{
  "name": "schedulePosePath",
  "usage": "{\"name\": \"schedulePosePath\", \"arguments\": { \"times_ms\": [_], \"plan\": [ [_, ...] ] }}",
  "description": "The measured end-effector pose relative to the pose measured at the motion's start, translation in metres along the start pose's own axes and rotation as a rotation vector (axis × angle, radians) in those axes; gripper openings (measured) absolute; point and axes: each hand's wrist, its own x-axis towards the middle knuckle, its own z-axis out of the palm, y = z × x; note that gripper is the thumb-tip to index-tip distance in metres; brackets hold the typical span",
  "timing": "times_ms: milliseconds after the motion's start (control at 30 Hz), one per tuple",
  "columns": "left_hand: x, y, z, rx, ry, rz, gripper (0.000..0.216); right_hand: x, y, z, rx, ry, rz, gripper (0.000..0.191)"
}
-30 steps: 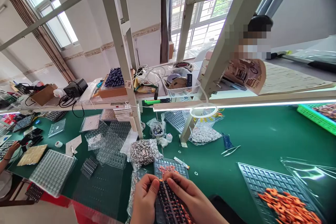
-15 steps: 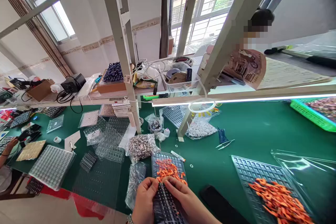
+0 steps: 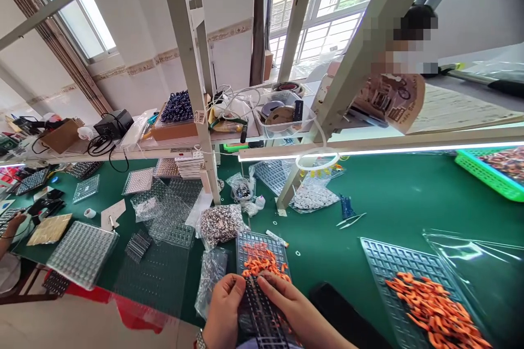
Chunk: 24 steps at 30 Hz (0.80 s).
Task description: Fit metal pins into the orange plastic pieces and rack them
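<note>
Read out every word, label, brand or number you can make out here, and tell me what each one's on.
No text is clear enough to quote.
Notebook: printing on the brown part and rows on the pale page, too small and blurred to read.
Sticker on the shelf post: dark marks, too small to read.
Dark strips at the front: no lettering I can make out.
</note>
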Motion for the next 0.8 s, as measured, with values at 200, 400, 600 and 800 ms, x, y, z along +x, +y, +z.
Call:
{"name": "schedulePosePath", "arguments": {
  "times_ms": [200,400,600,800],
  "plan": [
    [-0.01,-0.014,0.002,-0.025,0.04,-0.02,0.052,-0.011,0.006,0.005,0.013,0.028,0.024,0.055],
    [-0.012,-0.029,-0.004,-0.068,0.055,-0.051,0.052,-0.015,0.013,0.006,0.031,0.039,0.07,0.056],
    [-0.014,-0.034,-0.008,-0.101,-0.001,-0.116,0.047,-0.007,0.014,-0.001,-0.015,0.048,0.045,0.053],
    [-0.012,-0.039,-0.01,-0.068,-0.006,-0.049,0.046,-0.009,0.016,-0.002,-0.033,0.035,0.049,0.054]
  ]
}}
